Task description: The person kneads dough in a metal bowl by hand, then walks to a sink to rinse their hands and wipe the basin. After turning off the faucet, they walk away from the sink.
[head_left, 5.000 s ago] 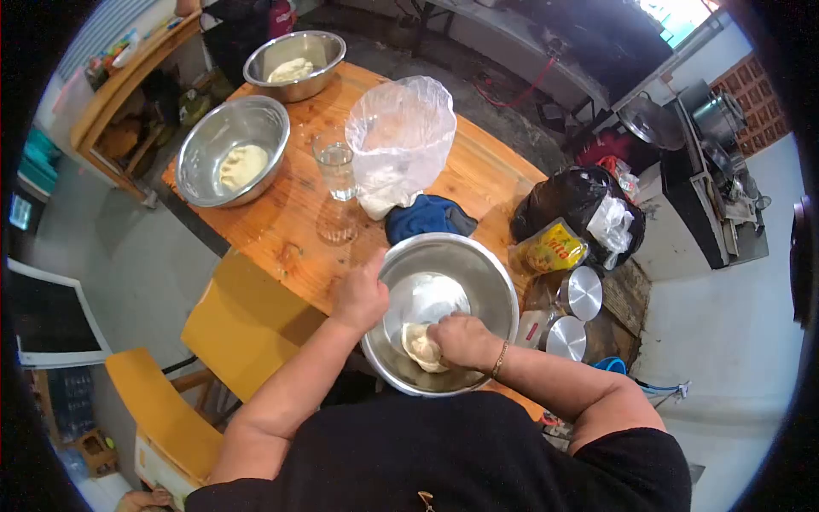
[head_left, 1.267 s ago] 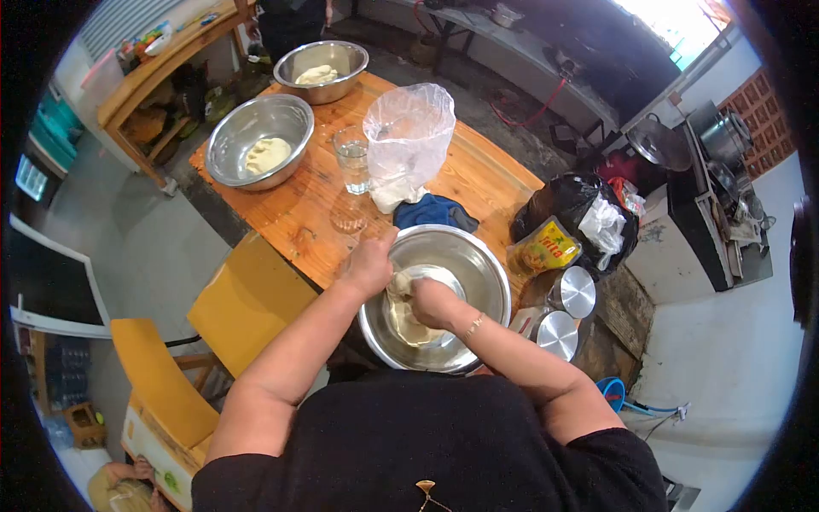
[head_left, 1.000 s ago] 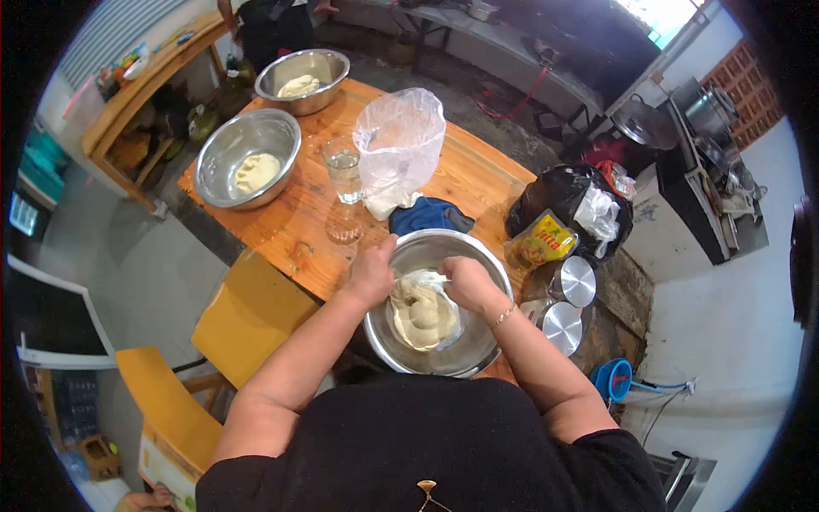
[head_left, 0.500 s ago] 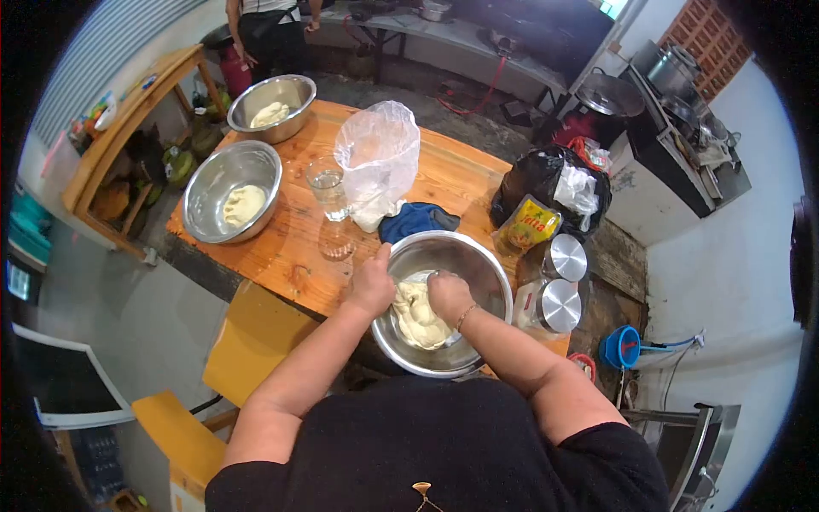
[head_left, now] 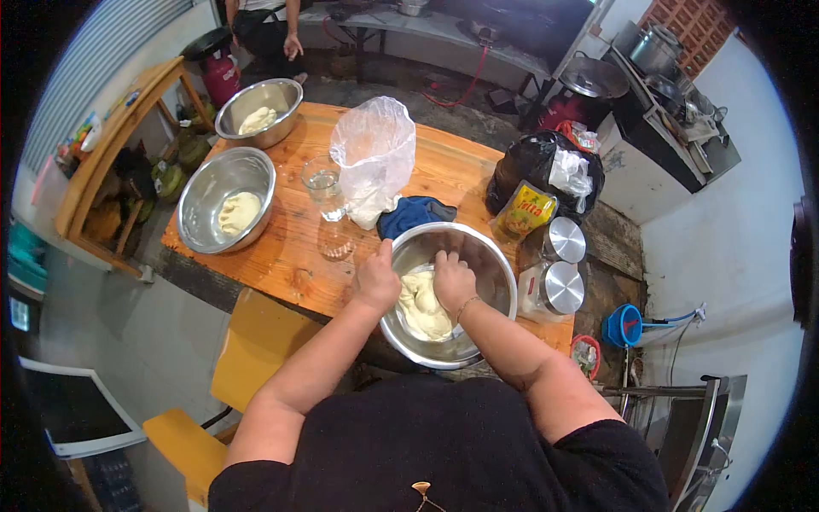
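A steel mixing bowl (head_left: 503,264) stands at the near edge of the table, with a lump of pale dough (head_left: 421,309) inside. My left hand (head_left: 376,277) is closed on the bowl's left rim, thumb along the edge. Down in the bowl, my right hand (head_left: 454,280) has its fingers curled against the dough's right side; the fingertips are partly hidden. Just behind the bowl lies a dark blue cloth (head_left: 414,217). A clear plastic bag (head_left: 373,145) with white powder at its bottom stands beside a glass of water (head_left: 325,189).
Two more steel bowls with dough, a nearer one (head_left: 265,200) and a farther one (head_left: 292,111), sit at the table's left. On the right are lidded jars (head_left: 563,288), a yellow pouch (head_left: 526,211) and a black bag (head_left: 520,166). A person (head_left: 264,30) is at the back.
My right hand has shifted slightly within the bowl and its fingers have lifted and rolled over the dough. My left hand still holds the rim. The person's hand at the back has moved.
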Motion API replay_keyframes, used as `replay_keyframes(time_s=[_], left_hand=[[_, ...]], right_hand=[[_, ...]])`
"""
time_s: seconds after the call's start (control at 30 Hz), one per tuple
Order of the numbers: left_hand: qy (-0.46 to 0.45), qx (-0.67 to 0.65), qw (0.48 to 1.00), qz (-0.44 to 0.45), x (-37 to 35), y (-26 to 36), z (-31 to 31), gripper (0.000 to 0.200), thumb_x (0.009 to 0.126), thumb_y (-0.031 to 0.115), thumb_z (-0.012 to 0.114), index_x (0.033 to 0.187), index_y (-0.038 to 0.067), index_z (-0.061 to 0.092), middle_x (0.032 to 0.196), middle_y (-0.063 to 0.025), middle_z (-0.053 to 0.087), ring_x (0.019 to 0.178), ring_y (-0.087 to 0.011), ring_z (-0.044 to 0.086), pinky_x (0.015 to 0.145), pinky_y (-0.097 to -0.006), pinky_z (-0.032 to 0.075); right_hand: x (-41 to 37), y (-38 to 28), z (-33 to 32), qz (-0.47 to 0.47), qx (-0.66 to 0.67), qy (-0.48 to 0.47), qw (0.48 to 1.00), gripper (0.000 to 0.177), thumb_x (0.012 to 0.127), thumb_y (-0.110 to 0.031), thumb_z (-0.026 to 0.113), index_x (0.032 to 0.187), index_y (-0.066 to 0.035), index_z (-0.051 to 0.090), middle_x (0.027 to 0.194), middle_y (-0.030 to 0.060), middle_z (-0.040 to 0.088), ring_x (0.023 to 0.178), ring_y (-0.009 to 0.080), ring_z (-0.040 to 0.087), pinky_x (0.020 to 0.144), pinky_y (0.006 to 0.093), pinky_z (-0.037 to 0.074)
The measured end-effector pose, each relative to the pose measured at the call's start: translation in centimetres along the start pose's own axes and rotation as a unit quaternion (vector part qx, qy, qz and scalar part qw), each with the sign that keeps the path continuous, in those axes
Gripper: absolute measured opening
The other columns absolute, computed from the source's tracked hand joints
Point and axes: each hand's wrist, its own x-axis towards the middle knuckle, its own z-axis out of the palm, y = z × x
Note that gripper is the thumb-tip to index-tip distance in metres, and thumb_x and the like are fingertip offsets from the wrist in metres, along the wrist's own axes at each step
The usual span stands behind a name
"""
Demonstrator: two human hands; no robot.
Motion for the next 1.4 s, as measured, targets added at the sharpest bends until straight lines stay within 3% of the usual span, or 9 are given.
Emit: replay_keyframes(time_s=[0.37, 0.67, 0.77, 0.8, 0.87, 1.0, 1.07, 1.17, 1.4], left_hand=[[-0.043, 0.008, 0.998, -0.054, -0.2, 1.4, -1.4, 0.048, 0.077, 0.007, 0.051, 0.124, 0.009, 0.045, 0.101, -0.0242, 0.061, 0.094, -0.0421, 0.059, 0.081, -0.0497, 0.046], [-0.036, 0.004, 0.999, -0.036, 0.0, 0.6, -0.7, 0.049, 0.077, 0.007, 0.052, 0.125, 0.005, 0.043, 0.098, -0.0263, 0.061, 0.092, -0.042, 0.06, 0.08, -0.0499, 0.046], [-0.032, 0.004, 0.999, -0.029, 0.1, 0.5, -0.4, 0.05, 0.077, 0.007, 0.052, 0.126, 0.004, 0.043, 0.096, -0.0271, 0.061, 0.091, -0.0422, 0.06, 0.08, -0.0505, 0.046], [-0.031, -0.002, 0.999, -0.027, 0.1, 0.5, -0.5, 0.05, 0.076, 0.007, 0.052, 0.126, 0.004, 0.043, 0.095, -0.0272, 0.061, 0.091, -0.0423, 0.06, 0.08, -0.0505, 0.046], [-0.032, -0.008, 0.999, -0.027, 0.1, 0.5, -0.6, 0.05, 0.076, 0.006, 0.052, 0.125, 0.003, 0.044, 0.094, -0.0273, 0.061, 0.091, -0.0423, 0.06, 0.079, -0.0504, 0.046], [-0.023, -0.025, 0.999, -0.026, 0.1, 0.4, -0.6, 0.05, 0.075, 0.005, 0.052, 0.124, 0.002, 0.046, 0.092, -0.0273, 0.062, 0.087, -0.0429, 0.06, 0.078, -0.0502, 0.047], [-0.021, -0.028, 0.999, -0.021, 0.0, 0.3, -0.4, 0.049, 0.074, 0.005, 0.052, 0.123, 0.002, 0.046, 0.091, -0.0272, 0.062, 0.086, -0.0431, 0.061, 0.077, -0.0502, 0.047], [-0.001, -0.035, 0.999, -0.003, 0.0, 0.1, 0.0, 0.049, 0.074, 0.004, 0.051, 0.123, 0.002, 0.046, 0.091, -0.0276, 0.062, 0.085, -0.0437, 0.061, 0.076, -0.0509, 0.047], [-0.012, -0.033, 0.999, -0.019, -0.2, 1.0, -1.1, 0.047, 0.074, 0.003, 0.051, 0.12, 0.001, 0.048, 0.093, -0.0277, 0.062, 0.088, -0.0432, 0.06, 0.078, -0.0497, 0.047]], right_hand=[[-1.1, 0.2, -0.2, -0.041, -0.014, 0.038, 0.998, 0.015, 0.078, -0.009, 0.052, 0.076, -0.003, 0.066, 0.09, 0.0156, 0.057, 0.092, 0.0331, 0.057, 0.074, 0.0403, 0.051], [-1.1, 1.5, 2.7, 0.145, 0.155, -0.01, 0.977, 0.015, 0.076, -0.013, 0.058, 0.077, -0.001, 0.068, 0.086, 0.023, 0.064, 0.079, 0.0368, 0.063, 0.069, 0.0462, 0.05], [-0.1, 4.4, 3.8, -0.101, 0.071, -0.057, 0.991, 0.02, 0.075, -0.01, 0.055, 0.084, 0.002, 0.068, 0.078, 0.0198, 0.065, 0.074, 0.0357, 0.064, 0.072, 0.0405, 0.051], [0.2, 4.9, 3.9, 0.038, 0.29, -0.102, 0.951, 0.02, 0.075, -0.011, 0.054, 0.081, 0.003, 0.068, 0.07, 0.0174, 0.065, 0.066, 0.0334, 0.063, 0.068, 0.0385, 0.05], [-0.2, 3.2, -2.4, 0.299, 0.628, -0.17, 0.698, 0.022, 0.076, -0.014, 0.052, 0.075, 0.003, 0.066, 0.067, 0.0114, 0.066, 0.062, 0.0249, 0.061, 0.061, 0.0328, 0.046], [-2.2, 3.2, -5.7, 0.162, 0.556, -0.151, 0.801, 0.031, 0.078, -0.021, 0.054, 0.086, 0.005, 0.068, 0.084, 0.0162, 0.068, 0.077, 0.0272, 0.065, 0.072, 0.035, 0.049], [-3.2, 1.7, -9.4, 0.058, 0.287, -0.111, 0.95, 0.035, 0.076, -0.027, 0.056, 0.088, 0.004, 0.068, 0.091, 0.0217, 0.067, 0.084, 0.0326, 0.065, 0.077, 0.0385, 0.049], [-2.8, -0.5, -6.6, 0.047, 0.104, -0.284, 0.952, 0.028, 0.075, -0.019, 0.054, 0.086, 0.002, 0.069, 0.09, 0.0257, 0.064, 0.09, 0.0372, 0.062, 0.082, 0.0415, 0.048], [-1.8, -1.1, -7.3, -0.042, 0.059, -0.289, 0.955, 0.028, 0.08, -0.02, 0.055, 0.084, 0.003, 0.069, 0.085, 0.0195, 0.068, 0.08, 0.0334, 0.066, 0.077, 0.0377, 0.052]])
